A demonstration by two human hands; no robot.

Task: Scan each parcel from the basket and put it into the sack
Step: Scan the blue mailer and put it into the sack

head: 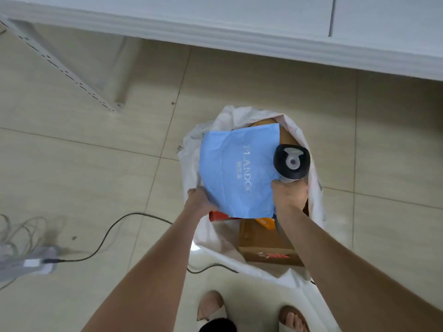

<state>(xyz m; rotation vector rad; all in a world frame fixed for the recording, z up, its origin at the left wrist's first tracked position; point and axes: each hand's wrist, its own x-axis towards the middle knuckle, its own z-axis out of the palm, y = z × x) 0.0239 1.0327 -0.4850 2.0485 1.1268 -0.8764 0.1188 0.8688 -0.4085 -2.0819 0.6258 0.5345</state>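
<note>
Now the left hand (199, 200) pinches the blue parcel (237, 168) by its edge, just over the open sack (189, 149); the right hand (288, 195) grips the scanner (291, 161); this seems the putting-in step; next the left fingers should release, so the parcel drops onto the brown box (261, 238) inside.

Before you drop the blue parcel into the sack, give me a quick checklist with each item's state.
1. Left hand grips blue parcel: ok.
2. Parcel over the sack mouth: ok.
3. Sack mouth open: ok.
4. Right hand holds scanner: ok.
5. Parcel already scanned: cannot tell.
6. Space among the boxes inside: cannot tell.
</note>
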